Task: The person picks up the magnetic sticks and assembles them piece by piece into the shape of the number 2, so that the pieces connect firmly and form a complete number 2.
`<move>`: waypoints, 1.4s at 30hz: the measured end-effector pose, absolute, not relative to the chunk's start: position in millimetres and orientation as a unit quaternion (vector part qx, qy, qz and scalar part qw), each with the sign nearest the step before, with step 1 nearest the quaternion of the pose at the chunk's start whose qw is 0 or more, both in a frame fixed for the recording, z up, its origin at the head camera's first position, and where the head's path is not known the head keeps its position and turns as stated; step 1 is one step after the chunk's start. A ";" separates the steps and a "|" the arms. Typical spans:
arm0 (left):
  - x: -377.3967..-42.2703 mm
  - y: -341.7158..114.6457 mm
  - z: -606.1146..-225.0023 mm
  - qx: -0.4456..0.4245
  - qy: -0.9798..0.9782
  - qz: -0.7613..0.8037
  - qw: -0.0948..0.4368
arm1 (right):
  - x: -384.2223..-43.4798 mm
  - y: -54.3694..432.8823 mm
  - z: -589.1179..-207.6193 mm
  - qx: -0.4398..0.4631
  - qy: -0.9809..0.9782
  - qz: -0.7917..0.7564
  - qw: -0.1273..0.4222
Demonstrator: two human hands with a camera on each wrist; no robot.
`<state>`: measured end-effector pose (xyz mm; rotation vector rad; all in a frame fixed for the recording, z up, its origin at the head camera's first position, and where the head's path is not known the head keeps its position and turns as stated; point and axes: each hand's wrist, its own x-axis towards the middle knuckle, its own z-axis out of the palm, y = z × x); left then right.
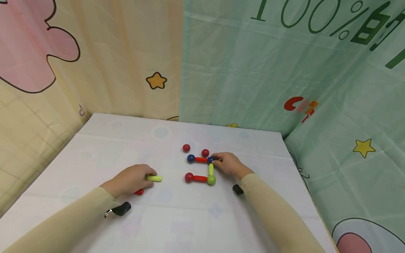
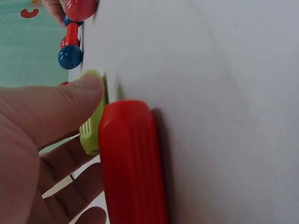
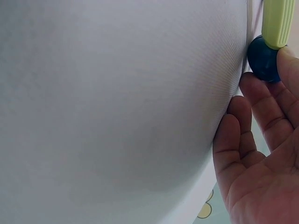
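My left hand (image 1: 132, 180) pinches a yellow-green rod (image 1: 154, 178) between thumb and fingers, low over the table. Under that hand lies a red rod (image 2: 132, 163), mostly hidden in the head view. My right hand (image 1: 230, 163) holds a blue ball (image 3: 264, 59) with thumb and fingertips, at the corner of a joined figure. In this figure a red rod (image 1: 201, 160) links the held ball to another blue ball (image 1: 191, 159). A yellow-green rod (image 1: 211, 170) runs from it to a green ball (image 1: 211, 180), and a further red rod (image 1: 200, 179) leads to a red ball (image 1: 188, 177).
Two loose red balls lie behind the figure, one red ball (image 1: 186, 148) farther left and another red ball (image 1: 205, 153) near the right hand. A white cloth covers the table (image 1: 177, 218). Printed curtains (image 1: 240, 77) hang along its far side and both flanks.
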<state>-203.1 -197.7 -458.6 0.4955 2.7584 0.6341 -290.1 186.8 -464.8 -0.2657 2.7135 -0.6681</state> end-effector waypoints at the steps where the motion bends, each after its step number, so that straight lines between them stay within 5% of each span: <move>1: -203.5 -195.5 -459.6 0.172 0.951 0.219 0.130 | -289.8 186.9 -464.4 -0.093 0.953 -0.235 0.166; 11: -205.5 -180.7 -466.8 0.212 0.955 0.192 0.081 | -290.7 187.1 -465.8 -0.095 0.954 -0.234 0.162; 42: -175.4 -82.4 -469.5 0.069 0.929 0.343 0.121 | -294.1 188.0 -469.2 -0.095 0.955 -0.223 0.170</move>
